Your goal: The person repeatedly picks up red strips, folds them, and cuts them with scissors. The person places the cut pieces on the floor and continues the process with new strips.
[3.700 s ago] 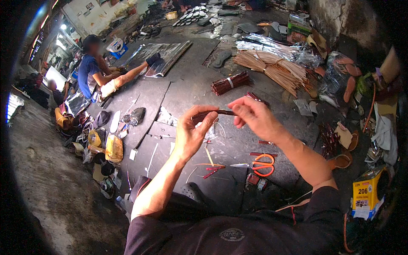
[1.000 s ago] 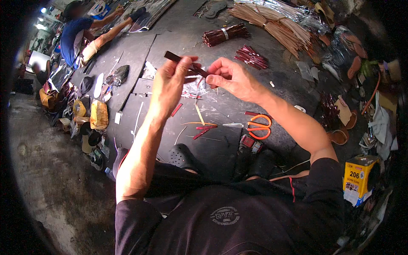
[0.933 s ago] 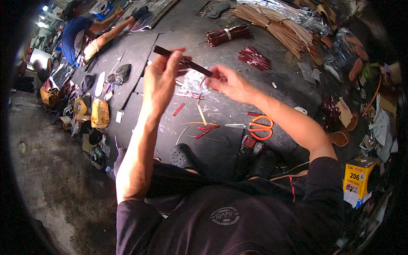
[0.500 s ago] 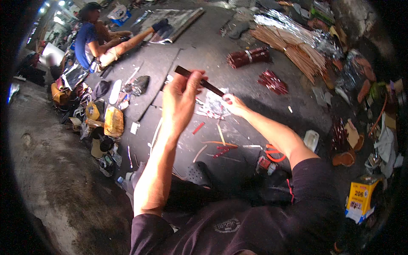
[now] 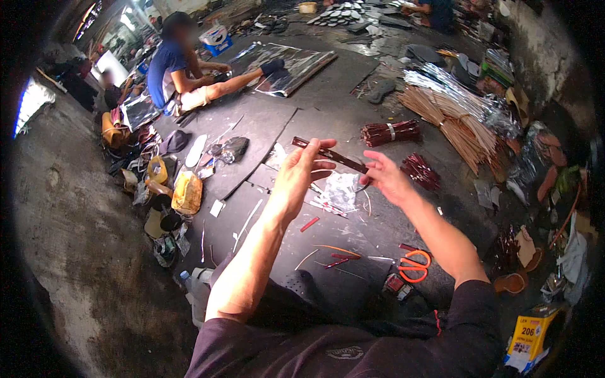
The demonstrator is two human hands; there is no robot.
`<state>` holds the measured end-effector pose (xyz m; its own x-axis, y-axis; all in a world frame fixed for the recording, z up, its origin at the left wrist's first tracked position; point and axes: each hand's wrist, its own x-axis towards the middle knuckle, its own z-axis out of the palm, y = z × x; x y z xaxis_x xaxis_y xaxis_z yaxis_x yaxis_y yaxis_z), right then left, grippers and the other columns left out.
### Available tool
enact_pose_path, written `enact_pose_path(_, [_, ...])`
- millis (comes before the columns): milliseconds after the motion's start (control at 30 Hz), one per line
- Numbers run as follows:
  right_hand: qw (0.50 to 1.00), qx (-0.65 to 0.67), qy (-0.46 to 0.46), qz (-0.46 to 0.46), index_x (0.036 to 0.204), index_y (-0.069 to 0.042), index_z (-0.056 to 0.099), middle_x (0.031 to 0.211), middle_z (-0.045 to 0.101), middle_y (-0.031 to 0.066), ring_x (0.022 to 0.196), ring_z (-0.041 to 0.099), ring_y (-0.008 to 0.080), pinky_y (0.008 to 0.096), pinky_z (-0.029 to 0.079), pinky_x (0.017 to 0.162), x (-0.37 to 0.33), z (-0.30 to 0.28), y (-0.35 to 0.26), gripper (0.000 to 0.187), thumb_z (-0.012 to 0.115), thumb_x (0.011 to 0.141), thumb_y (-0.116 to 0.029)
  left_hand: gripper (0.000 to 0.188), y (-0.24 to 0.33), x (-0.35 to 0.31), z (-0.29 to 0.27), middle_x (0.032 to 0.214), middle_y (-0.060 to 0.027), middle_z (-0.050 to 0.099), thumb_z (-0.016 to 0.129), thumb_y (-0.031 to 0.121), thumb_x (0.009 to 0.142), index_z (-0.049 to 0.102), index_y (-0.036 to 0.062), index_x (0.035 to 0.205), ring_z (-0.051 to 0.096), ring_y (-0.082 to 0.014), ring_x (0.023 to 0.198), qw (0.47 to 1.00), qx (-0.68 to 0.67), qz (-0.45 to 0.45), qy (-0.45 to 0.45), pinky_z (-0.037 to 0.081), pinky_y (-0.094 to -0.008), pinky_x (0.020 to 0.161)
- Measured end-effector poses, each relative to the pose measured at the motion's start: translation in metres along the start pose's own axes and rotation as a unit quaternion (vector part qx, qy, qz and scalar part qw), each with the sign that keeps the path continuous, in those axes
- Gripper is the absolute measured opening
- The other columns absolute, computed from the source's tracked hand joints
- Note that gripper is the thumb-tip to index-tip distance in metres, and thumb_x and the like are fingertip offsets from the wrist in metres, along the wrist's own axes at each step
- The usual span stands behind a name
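A flat, glossy dark-brown strip (image 5: 343,160) is held up slantwise above the floor between my two hands. My left hand (image 5: 295,183) grips it near its upper left end, thumb across it, the other fingers partly spread behind. At the lower right end, my right hand (image 5: 389,181) pinches the strip between thumb and fingers, its index finger stretched out over it. Beneath the hands lies a clear plastic bag (image 5: 341,192) with small scraps around it. Beyond my right hand are a banded bundle of dark-red strips (image 5: 389,132) and a looser pile of similar strips (image 5: 421,171).
Orange-handled scissors (image 5: 414,266) lie near me on the right. A fan of brown strips (image 5: 449,123) spreads at the far right. Left are a yellowish container (image 5: 187,193) and a cap (image 5: 175,142). A person (image 5: 173,69) sits at the far left. A yellow box (image 5: 528,337) stands right.
My view has shifted, so more of the far floor shows. Both hands still hold the strip; my right index finger is now extended, and the strip's face looks redder and shinier.
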<state>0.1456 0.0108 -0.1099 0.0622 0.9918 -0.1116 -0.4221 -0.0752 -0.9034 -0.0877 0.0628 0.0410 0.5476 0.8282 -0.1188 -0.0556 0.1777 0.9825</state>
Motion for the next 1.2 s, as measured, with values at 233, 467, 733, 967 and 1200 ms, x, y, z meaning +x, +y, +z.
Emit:
enact_pose_path(233, [0.999, -0.036, 0.008, -0.008, 0.116, 0.002, 0.057, 0.094, 0.060, 0.0065, 0.075, 0.058, 0.0113, 0.0273, 0.047, 0.067, -0.089, -0.010, -0.124, 0.024, 0.058, 0.094, -0.009, 0.051, -0.010, -0.010, 0.034, 0.101, -0.0065, 0.063, 0.049, 0.036, 0.103, 0.050, -0.0030, 0.135, 0.061, -0.0163, 0.101, 0.995, -0.071, -0.029, -0.065, 0.048, -0.0308, 0.096])
enact_pose_path(467, [1.000, -0.015, -0.001, -0.006, 0.113, -0.001, 0.052, 0.093, 0.065, 0.0116, 0.069, 0.057, 0.0100, 0.0266, 0.048, 0.063, -0.158, 0.012, -0.161, 0.022, 0.058, 0.093, -0.009, 0.041, -0.027, -0.006, 0.069, 0.107, -0.0139, 0.064, 0.049, 0.021, 0.101, 0.051, -0.0077, 0.131, 0.063, -0.0224, 0.106, 0.984, -0.123, -0.060, -0.111, 0.048, -0.0337, 0.100])
enact_pose_path(733, [1.000, -0.013, -0.014, 0.013, 0.110, -0.004, 0.058, 0.088, 0.065, 0.0071, 0.063, 0.050, 0.0047, 0.0199, 0.041, 0.057, -0.168, 0.011, -0.144, 0.016, 0.057, 0.098, -0.014, 0.034, -0.035, -0.007, 0.097, 0.107, -0.0148, 0.067, 0.044, 0.018, 0.104, 0.055, -0.0048, 0.127, 0.066, -0.0203, 0.102, 0.985, -0.093, -0.065, -0.128, 0.052, -0.0322, 0.095])
enact_pose_path(967, [0.982, -0.188, 0.032, -0.015, 0.109, -0.001, 0.061, 0.089, 0.068, 0.0063, 0.065, 0.053, 0.0042, 0.0186, 0.043, 0.059, -0.167, 0.022, -0.144, 0.019, 0.059, 0.097, -0.015, 0.041, -0.037, -0.018, 0.103, 0.109, -0.0178, 0.067, 0.043, 0.026, 0.104, 0.056, -0.0051, 0.128, 0.066, -0.0216, 0.104, 0.986, -0.070, -0.049, -0.144, 0.051, -0.0340, 0.098])
enact_pose_path(1200, [0.955, -0.288, 0.043, -0.064, 0.099, 0.001, 0.067, 0.084, 0.070, 0.0054, 0.077, 0.064, 0.0094, 0.0255, 0.048, 0.070, -0.157, 0.021, -0.130, 0.020, 0.062, 0.095, -0.018, 0.046, -0.037, -0.025, 0.103, 0.110, -0.0181, 0.067, 0.041, 0.031, 0.105, 0.056, -0.0057, 0.129, 0.065, -0.0220, 0.104, 0.985, -0.060, -0.046, -0.155, 0.050, -0.0343, 0.099])
